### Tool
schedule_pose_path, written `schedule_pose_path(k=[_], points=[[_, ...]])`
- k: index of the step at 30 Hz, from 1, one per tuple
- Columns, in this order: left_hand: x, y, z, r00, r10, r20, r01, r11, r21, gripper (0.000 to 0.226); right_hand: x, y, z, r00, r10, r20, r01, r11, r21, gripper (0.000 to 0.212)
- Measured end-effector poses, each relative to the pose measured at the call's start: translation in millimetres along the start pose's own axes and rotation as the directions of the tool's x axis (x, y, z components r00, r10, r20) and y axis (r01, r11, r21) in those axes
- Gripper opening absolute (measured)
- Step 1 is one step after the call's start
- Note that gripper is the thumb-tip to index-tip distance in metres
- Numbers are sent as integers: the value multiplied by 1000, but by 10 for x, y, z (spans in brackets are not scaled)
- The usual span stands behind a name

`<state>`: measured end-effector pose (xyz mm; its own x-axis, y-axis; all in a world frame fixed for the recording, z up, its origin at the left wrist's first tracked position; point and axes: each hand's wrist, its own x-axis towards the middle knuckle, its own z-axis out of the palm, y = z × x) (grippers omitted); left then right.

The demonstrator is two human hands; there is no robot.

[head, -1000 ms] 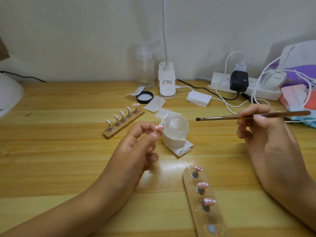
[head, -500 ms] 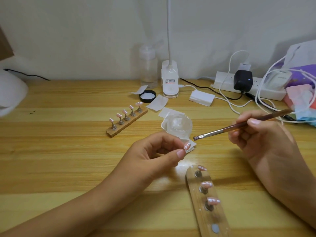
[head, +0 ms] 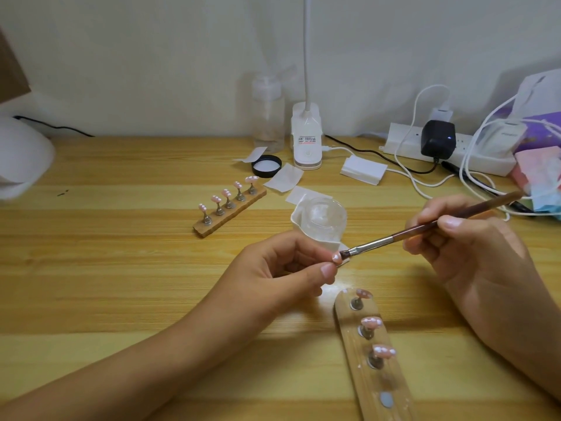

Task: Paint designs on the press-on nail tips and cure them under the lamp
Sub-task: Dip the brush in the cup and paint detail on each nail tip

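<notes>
My left hand [head: 279,268] pinches a small pink nail tip [head: 336,257] between thumb and forefinger at mid-table. My right hand [head: 467,247] grips a brown-handled brush [head: 425,227] whose bristles touch that tip. Close to me lies a wooden holder strip [head: 368,378] with three pink tips on metal stands. A second wooden strip [head: 229,218] with several pink tips sits further back to the left. The white curing lamp [head: 21,156] is at the far left edge, partly out of frame.
A clear glass jar [head: 324,218] on white paper stands just behind my hands. A black lid [head: 266,166], paper wipes, a clear bottle [head: 268,117], a desk lamp base [head: 306,141], a power strip [head: 449,150] with cables and a pile of packets [head: 540,177] line the back and right.
My left hand has lowered and turned the tip toward the right. The brush has swung down from level until its bristles meet the tip.
</notes>
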<state>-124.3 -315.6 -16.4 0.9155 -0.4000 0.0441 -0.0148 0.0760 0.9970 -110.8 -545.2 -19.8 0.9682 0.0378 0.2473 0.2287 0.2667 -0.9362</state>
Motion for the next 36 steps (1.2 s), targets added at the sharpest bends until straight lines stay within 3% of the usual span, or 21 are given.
schedule_pose_path(k=[6, 13, 17, 22, 28, 36], points=[[3, 2, 1, 1000, -5, 22, 5, 1000, 0, 14, -27, -5, 12, 995, -81, -56, 73, 989, -127, 28], [0, -7, -17, 1000, -3, 15, 2, 998, 57, 10, -8, -16, 6, 999, -37, -33, 37, 999, 14, 27], [2, -15, -19, 1000, 10, 12, -11, 994, 104, 13, -27, -10, 16, 1000, -15, 15, 15, 1000, -13, 26], [2, -14, -25, 999, 18, 33, -21, 994, 103, 15, -26, -6, 8, 999, -28, -35, 24, 996, -86, 26], [1, -28, -28, 1000, 21, 22, -24, 994, 111, 14, 13, -21, 26, 995, 13, -94, -6, 997, 77, 25], [-7, -19, -26, 999, 31, 15, -32, 995, 98, 13, -10, -32, 74, 998, 29, -57, -26, 998, 51, 24]])
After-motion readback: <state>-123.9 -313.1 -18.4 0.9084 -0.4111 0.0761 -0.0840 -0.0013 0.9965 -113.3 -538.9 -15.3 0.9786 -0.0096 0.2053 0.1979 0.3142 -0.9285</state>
